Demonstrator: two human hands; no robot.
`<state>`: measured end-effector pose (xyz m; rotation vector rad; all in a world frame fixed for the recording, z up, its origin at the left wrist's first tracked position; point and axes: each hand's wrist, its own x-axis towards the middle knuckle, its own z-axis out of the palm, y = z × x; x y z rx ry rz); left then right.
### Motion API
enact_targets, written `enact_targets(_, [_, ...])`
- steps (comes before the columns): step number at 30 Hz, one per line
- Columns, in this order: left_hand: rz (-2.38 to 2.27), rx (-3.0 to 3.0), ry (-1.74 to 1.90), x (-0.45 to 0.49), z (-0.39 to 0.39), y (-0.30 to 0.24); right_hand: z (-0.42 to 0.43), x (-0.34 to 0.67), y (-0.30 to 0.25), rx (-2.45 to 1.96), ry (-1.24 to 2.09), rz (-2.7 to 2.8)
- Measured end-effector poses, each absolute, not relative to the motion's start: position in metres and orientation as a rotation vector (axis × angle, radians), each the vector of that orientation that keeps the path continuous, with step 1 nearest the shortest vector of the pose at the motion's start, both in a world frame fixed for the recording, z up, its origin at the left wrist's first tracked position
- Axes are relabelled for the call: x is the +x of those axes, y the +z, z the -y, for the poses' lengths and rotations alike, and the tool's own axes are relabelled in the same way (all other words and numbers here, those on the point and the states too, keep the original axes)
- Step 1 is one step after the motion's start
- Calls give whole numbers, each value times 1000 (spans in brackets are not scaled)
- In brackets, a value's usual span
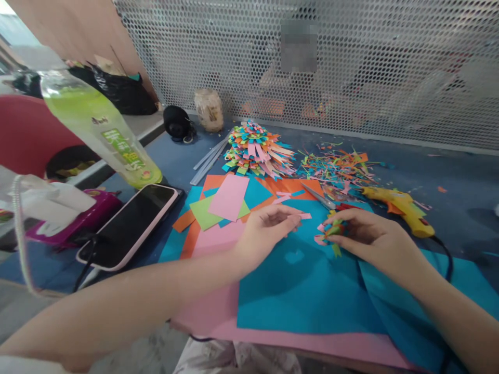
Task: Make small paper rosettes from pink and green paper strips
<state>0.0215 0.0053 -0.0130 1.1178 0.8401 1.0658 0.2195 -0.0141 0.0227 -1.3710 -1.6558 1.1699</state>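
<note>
Thumb and fingers of my left hand pinch a small pink paper strip. To its right, my right hand is closed on a small bunch of curled paper strips in green, orange, pink and yellow. A short gap separates the strip from the bunch. Both hands are over a blue paper sheet. Scissors lie just beyond, their red handle partly hidden by my right hand. Cut paper pieces, a pink one and a green one among them, lie left of my left hand.
Behind stands a fringed paper cone, with paper scraps beside it. A yellow glue gun with a black cord lies right; clear glue sticks lie left. A phone and drink bottle occupy the left. A perforated metal panel borders the back.
</note>
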Motion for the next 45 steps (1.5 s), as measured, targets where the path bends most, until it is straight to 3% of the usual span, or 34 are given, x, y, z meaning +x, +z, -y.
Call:
enact_targets(6, [-864,1142,1033,21,-5,-11,13,221,21,-1430,1093,1670])
enact_targets(26, [-830,1165,1039,22,-4,-10,13,230,20,-1475,1302,1515])
enact_targets(35, [-850,1237,1052,23,-2,-11,13,227,17,-1515,1126,1603])
enact_targets(45, [-842,1257,1067,22,-3,-11,13,227,17,-1489,1195,1521])
